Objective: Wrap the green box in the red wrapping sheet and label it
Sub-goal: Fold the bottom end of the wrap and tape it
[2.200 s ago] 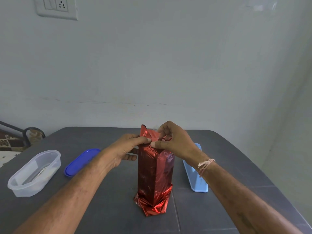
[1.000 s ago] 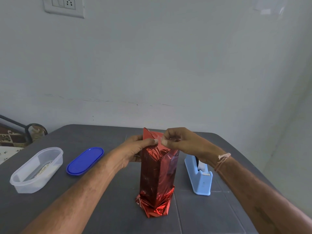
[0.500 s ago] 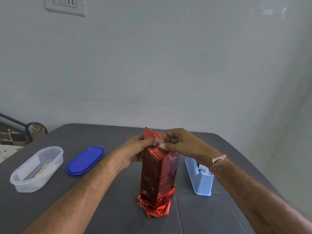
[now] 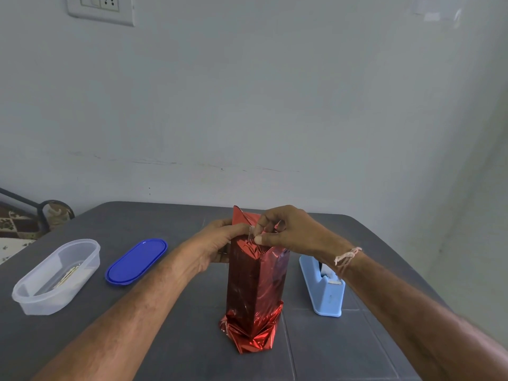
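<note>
The left hand [image 4: 217, 243] grips the top of the red sheet [image 4: 255, 284], which stands tall on the table [image 4: 176, 347]. The right hand [image 4: 288, 232] pinches what may be clear tape [image 4: 250, 233] there.

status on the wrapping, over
Left hand grips upright red-wrapped box near top. Right hand pinches clear tape strip at top fold. Nothing in the way.

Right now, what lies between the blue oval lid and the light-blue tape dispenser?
The upright box in shiny red foil wrap stands there, the left hand and right hand holding its top; seen in the head view.
</note>
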{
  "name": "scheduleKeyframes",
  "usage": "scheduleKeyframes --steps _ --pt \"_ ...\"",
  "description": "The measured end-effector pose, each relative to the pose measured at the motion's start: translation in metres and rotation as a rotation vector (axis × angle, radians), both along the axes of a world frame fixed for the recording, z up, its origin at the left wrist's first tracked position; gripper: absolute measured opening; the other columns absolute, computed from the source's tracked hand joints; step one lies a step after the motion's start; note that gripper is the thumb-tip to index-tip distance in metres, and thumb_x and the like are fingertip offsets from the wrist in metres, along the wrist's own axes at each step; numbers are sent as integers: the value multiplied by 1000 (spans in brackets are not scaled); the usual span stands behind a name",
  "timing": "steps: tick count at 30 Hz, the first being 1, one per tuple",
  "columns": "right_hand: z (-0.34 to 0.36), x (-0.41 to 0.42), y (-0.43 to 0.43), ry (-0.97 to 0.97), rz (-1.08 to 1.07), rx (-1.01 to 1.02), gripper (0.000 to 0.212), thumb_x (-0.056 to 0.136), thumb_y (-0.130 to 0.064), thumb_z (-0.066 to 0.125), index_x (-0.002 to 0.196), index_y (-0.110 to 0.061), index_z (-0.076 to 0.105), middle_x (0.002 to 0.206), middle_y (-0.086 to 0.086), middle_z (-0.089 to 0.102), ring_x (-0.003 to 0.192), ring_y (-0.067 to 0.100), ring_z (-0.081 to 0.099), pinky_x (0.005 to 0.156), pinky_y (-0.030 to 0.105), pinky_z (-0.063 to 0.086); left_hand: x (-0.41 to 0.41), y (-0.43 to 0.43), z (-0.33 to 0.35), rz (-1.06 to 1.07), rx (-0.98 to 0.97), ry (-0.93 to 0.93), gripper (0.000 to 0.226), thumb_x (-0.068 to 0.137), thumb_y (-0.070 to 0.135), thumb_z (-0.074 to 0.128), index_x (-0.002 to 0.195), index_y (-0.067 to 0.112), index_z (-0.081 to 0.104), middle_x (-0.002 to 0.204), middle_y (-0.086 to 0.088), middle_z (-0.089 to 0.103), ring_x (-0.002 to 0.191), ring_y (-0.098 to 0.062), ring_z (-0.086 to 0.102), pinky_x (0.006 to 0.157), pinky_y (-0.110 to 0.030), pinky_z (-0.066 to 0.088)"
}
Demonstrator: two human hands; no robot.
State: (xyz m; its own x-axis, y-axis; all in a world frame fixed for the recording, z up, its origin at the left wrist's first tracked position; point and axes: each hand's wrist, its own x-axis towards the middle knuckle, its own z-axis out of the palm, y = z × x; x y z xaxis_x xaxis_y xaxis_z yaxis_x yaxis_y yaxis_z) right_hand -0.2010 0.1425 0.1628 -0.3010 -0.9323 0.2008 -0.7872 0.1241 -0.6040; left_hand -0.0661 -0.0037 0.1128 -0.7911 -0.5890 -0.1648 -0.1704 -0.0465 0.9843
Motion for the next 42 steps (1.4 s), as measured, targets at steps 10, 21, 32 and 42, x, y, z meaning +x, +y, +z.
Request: scheduleKeyframes --steps 10,21,32,42 --pt "-2 -1 -2 45 -37 5 17 74 -43 84 87 -35 75 88 -6 72 69 5 62 80 47 61 -1 -2 -1 -4 21 2 36 84 35 78 114 16 70 93 -8 78 84 -20 72 86 -38 58" --pt "1 -2 -2 -24 -63 23 46 74 -38 88 111 -29 62 97 -6 66 80 8 60 82 36 56 0 0 1 -8 37 11 28 84 32 80 106 16 71 93 -10 77 88 -23 72 92 -41 57" --pt "-2 2 -5 -87 -131 -21 30 80 -34 83 101 -21 67 88 -6 70 82 10 66 81 34 57 -1 -3 1 -26 88 -2 39 80 38 81 109 13 77 90 -5 77 83 -18 71 75 -32 57" --pt "-7 6 -13 -18 -198 -41 41 74 -53 84 96 -25 66 90 -5 69 88 16 68 78 35 56 1 -1 2 -7 131 -14 42 83 45 77 111 13 76 92 -7 75 89 -20 69 72 -31 56"
